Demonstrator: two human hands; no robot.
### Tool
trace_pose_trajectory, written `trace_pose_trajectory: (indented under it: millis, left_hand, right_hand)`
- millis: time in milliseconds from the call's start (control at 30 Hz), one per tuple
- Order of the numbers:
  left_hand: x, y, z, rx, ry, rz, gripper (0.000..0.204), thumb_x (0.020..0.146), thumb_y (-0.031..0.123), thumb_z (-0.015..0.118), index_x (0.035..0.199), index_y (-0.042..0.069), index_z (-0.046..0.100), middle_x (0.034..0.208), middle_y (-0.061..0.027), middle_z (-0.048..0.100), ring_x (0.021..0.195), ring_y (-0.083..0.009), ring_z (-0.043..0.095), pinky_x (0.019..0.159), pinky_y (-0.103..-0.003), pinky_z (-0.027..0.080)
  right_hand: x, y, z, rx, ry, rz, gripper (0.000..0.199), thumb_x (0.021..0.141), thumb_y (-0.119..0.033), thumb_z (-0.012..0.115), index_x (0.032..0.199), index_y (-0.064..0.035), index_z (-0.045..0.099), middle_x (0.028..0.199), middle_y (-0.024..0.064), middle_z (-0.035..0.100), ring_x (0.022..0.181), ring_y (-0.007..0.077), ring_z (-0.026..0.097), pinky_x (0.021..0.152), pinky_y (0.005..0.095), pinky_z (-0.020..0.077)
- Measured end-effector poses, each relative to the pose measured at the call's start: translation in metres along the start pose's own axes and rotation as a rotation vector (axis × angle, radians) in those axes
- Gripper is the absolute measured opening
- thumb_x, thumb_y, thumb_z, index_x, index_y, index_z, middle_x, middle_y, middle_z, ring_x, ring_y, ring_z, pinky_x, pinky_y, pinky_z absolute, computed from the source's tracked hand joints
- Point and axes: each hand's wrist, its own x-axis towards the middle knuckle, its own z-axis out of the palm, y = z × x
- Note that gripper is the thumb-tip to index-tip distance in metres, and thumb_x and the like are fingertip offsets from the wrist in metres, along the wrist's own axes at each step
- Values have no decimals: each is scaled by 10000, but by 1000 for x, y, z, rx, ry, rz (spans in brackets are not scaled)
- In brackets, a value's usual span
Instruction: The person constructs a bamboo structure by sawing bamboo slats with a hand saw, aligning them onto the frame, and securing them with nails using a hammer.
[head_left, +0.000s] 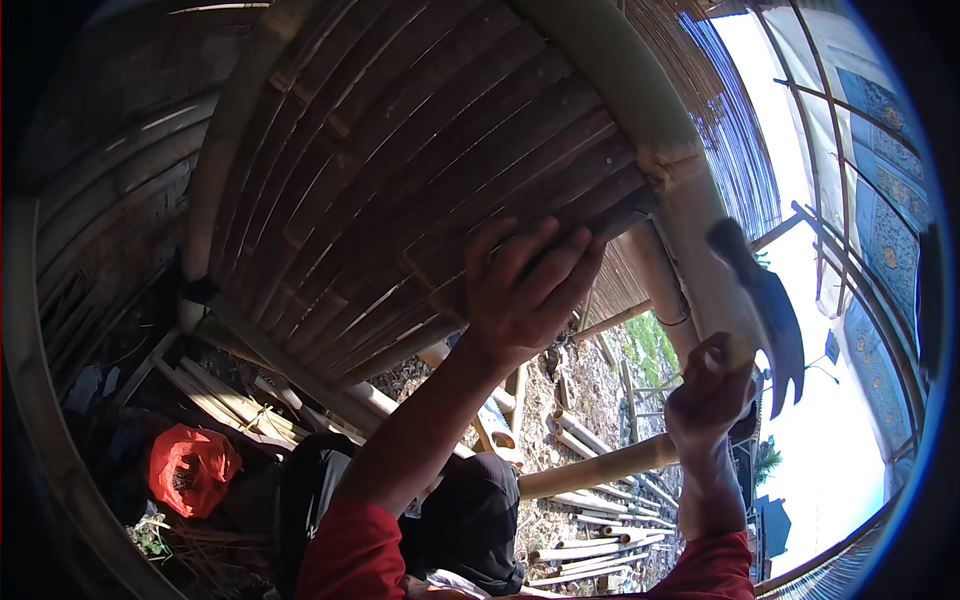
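Observation:
My right hand (708,392) is closed around the handle of a claw hammer (775,315). The dark face of the hammer head points up and the two claws point down; most of the handle is hidden by my fist. Beside it runs a thick bamboo pole (690,205), part of a frame around a panel of dark bamboo slats (400,160). My left hand (530,290) reaches up to the lowest bamboo slat (610,205), its bent fingers on it near the pole. Its fingertips are partly in shadow. No nail can be made out.
A bamboo crosspiece (600,468) runs below my right hand. Cut bamboo poles (600,540) lie on the ground beyond. An orange-red plastic bag (192,468) sits at lower left, with split bamboo strips (235,400) near it. A patterned blue cloth (885,160) hangs at right.

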Motion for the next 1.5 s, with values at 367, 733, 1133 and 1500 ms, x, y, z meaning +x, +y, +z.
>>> trace_pose_trajectory:
  millis: [367,733,1133,1500]
  left_hand:
    - [-4,-7,-7,29,-6,-39,146,907,195,705,1026,173,786,1106,41,725,1092,-187,629,1019,-465,450]
    - [-2,-1,1,-9,21,-23,219,861,151,738,1069,183,797,1075,57,716,1043,-187,629,967,-459,449]
    - [-4,-7,-14,-9,-23,-34,202,863,156,754,1058,185,797,1064,55,719,1043,-183,629,962,-448,449]
    - [-5,-5,-3,-18,29,-40,190,855,176,774,1043,188,793,1001,63,727,1004,-175,633,940,-432,440]
  right_hand:
    - [25,-33,-6,157,-263,311,301,1114,-297,441,947,-62,528,603,-22,440,450,111,408,428,286,332]
    - [18,-21,-27,521,98,195,272,1094,-239,435,892,-58,454,637,24,410,461,93,377,415,250,288]
    - [22,-34,24,109,-252,227,152,1073,-95,463,968,1,516,645,84,534,512,133,520,448,306,350]
    - [13,-10,21,-11,-270,159,277,1005,-33,619,1272,22,569,849,187,734,645,275,735,498,342,524]
